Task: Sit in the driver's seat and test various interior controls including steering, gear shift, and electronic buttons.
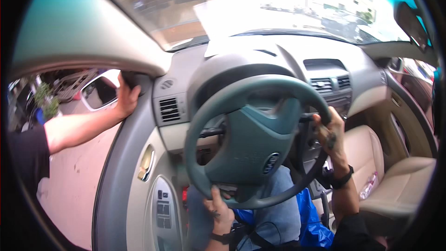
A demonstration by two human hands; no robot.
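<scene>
A dark grey-green car steering wheel (278, 82) fills the middle of the view, its hub badge tilted so the wheel looks turned. My left hand (222, 212) grips the rim at the lower left, thumb over the front. High on the right side, my right hand (331, 134) is wrapped around the rim, close to the right column stalk (306, 118). Both wrists carry dark bands. Under the wheel are my jeans-covered legs (280, 205) and a thin black cable. The left column stalk (212, 132) shows through the wheel's opening.
Another person's hand (128, 99) rests at the driver's window frame, near the white side mirror (101, 92). Window switches (163, 209) sit on the door. Right of me are a blue plastic sheet (312, 225), a beige passenger seat (364, 148) and a plastic bottle (368, 185). A car (338, 24) stands ahead.
</scene>
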